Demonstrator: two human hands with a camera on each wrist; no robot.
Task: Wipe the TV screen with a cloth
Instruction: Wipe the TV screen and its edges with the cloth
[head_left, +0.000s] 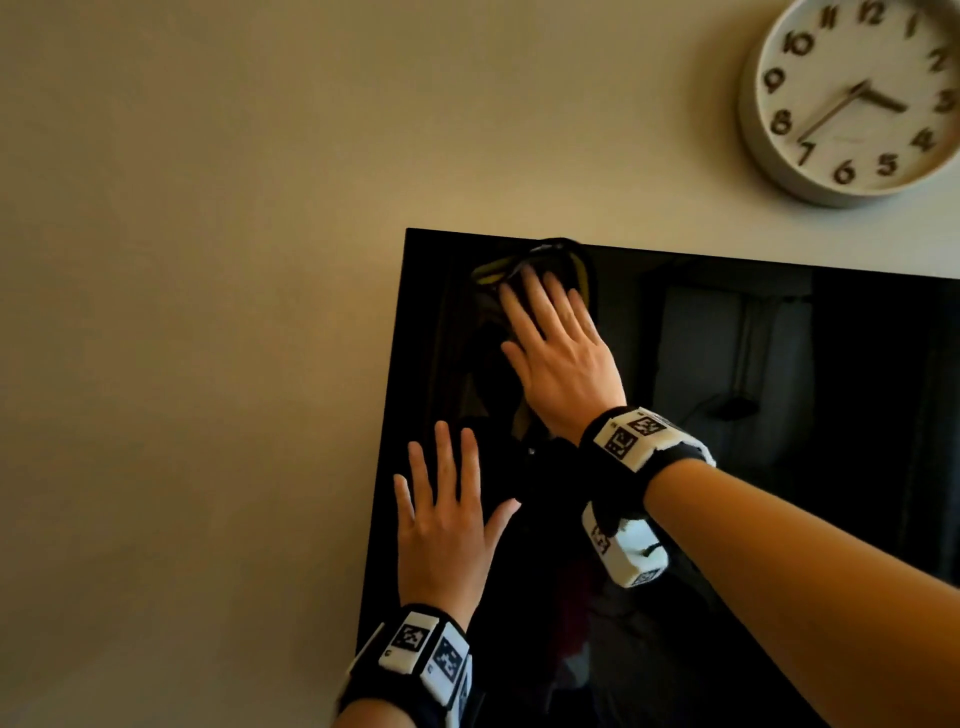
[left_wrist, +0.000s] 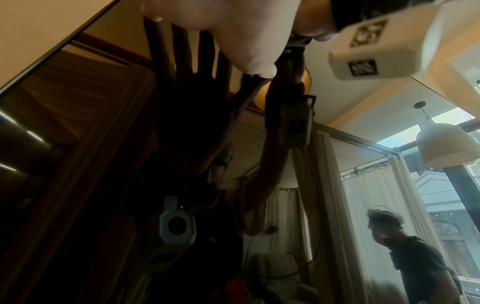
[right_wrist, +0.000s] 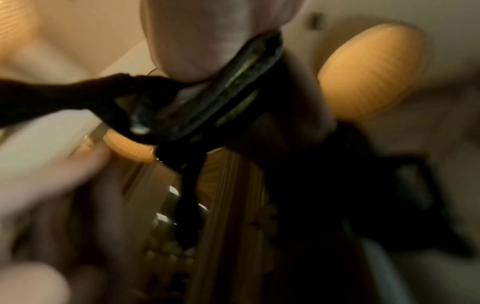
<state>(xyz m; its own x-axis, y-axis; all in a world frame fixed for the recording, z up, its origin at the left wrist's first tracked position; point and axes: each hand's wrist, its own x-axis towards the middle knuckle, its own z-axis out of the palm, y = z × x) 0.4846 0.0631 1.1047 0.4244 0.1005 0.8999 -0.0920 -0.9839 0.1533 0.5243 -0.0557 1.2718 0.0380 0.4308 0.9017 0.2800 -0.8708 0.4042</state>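
The black TV screen (head_left: 779, 415) hangs on a beige wall, and its top-left corner is in the head view. My right hand (head_left: 556, 353) lies flat with straight fingers near that corner. It presses a dark cloth with a yellow edge (head_left: 584, 270) against the glass. The right wrist view is blurred and shows the cloth (right_wrist: 207, 107) bunched under my palm (right_wrist: 207, 41). My left hand (head_left: 447, 519) rests flat on the screen's left edge, fingers spread and holding nothing. In the left wrist view my left hand (left_wrist: 233, 30) meets its dark mirror image in the glass (left_wrist: 78, 123).
A round white wall clock (head_left: 852, 98) hangs above and to the right of the TV. Bare wall (head_left: 208, 260) runs to the left of the screen. The glass mirrors a room with curtains, a pendant lamp (left_wrist: 446, 144) and a person (left_wrist: 415, 257).
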